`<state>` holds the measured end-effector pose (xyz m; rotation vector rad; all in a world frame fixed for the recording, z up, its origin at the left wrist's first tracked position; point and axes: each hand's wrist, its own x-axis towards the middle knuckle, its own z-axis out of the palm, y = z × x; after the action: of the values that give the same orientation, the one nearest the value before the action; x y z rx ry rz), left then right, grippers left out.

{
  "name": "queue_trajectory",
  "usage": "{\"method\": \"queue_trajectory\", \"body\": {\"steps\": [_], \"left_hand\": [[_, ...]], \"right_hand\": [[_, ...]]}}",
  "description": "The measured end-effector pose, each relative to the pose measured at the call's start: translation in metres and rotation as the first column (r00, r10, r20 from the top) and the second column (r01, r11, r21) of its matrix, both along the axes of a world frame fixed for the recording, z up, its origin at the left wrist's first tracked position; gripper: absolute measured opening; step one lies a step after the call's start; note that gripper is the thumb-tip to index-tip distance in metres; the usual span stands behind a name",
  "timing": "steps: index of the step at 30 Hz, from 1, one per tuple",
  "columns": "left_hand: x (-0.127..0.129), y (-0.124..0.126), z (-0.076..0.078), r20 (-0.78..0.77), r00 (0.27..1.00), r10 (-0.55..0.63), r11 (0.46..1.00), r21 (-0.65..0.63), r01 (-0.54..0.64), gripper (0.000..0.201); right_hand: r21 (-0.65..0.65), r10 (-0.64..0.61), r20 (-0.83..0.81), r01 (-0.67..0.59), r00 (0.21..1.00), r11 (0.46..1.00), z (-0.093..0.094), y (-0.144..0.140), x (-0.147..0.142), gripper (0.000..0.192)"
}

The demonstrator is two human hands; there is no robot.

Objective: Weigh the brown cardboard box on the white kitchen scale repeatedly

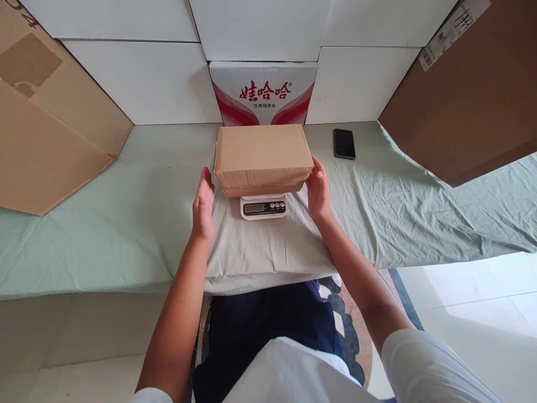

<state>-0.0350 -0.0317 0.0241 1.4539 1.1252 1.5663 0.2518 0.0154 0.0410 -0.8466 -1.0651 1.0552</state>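
A closed brown cardboard box (263,151) rests on a small white digital kitchen scale (263,216), whose display and buttons show at the front. Most of the scale's top is hidden under the box. To the left of the box, my left hand (204,206) is held upright with its fingers stretched out, a small gap away from the cardboard. At the right side, my right hand (319,190) has its fingers extended along the box's front right corner, partly behind it. Whether those fingertips touch the box I cannot tell. Neither hand grips anything.
A pale green cloth (159,224) covers the table. Behind the scale stands a white and red carton (264,78) with Chinese print. A black phone (344,144) lies at the right. Large cardboard boxes stand at the left (54,129) and right (465,101).
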Motion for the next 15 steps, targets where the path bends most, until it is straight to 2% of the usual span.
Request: {"method": "queue_trajectory", "body": {"steps": [8,15], "left_hand": [[0.0003,-0.0002,-0.0029,0.021,0.999,-0.037,0.999,0.024,0.037,0.087],[0.0,0.0024,-0.0058,0.018,0.999,-0.039,0.998,0.045,0.038,0.084]], "right_hand": [[-0.004,0.008,0.01,-0.008,1.0,1.0,0.0016,-0.0007,-0.0005,0.066],[0.029,0.044,0.019,-0.044,0.999,0.999,-0.002,-0.0003,0.0009,0.056]]}}
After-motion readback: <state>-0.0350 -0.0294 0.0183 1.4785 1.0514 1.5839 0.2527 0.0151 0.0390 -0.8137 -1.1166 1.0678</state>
